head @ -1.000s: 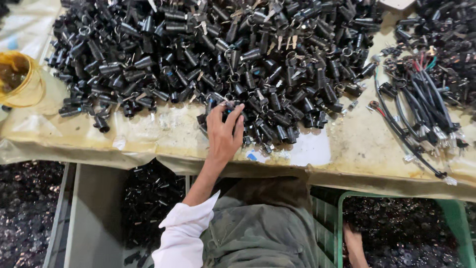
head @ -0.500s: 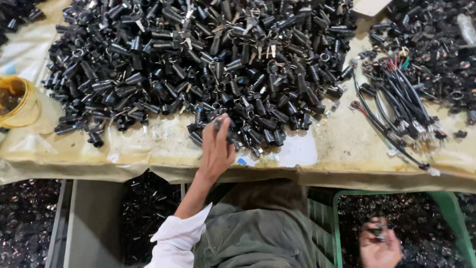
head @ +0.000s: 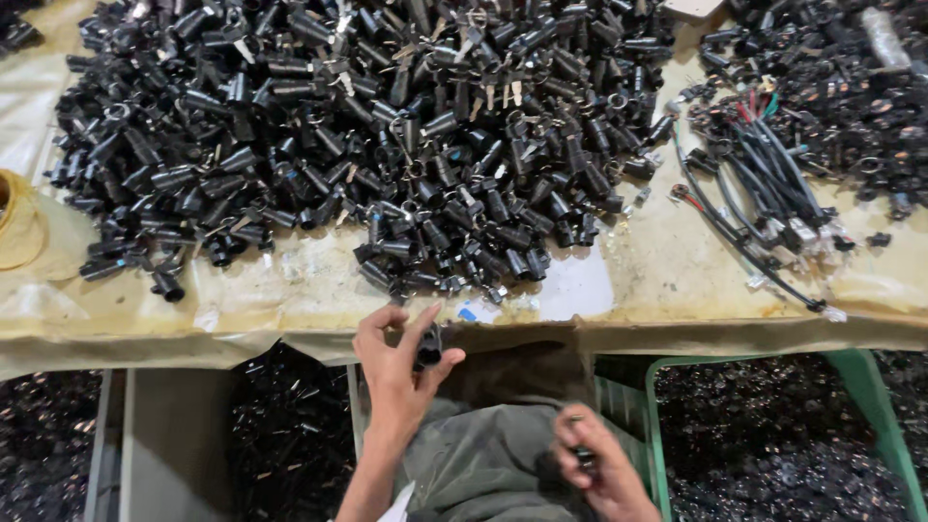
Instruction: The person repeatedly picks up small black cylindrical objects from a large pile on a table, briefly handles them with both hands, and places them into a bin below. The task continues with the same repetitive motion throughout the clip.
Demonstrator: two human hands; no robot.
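Observation:
My left hand [head: 394, 365] holds a small black cylindrical part [head: 428, 345] between thumb and fingers, just below the table's front edge. My right hand [head: 597, 466] is lower, over my lap, with its fingers closed around a small dark piece [head: 581, 454] that is mostly hidden. A large heap of the same black cylindrical parts with small metal keys [head: 387, 126] covers the table above both hands.
A bundle of black wires with coloured ends [head: 764, 203] lies at the right of the plastic-covered table [head: 667, 271]. A yellow container [head: 19, 222] sits at the left edge. A green crate [head: 860, 377] of dark parts stands below right; more dark parts fill bins below left.
My left hand has pulled back from the heap toward me with one black part. My right hand has come up from the lower right toward the middle.

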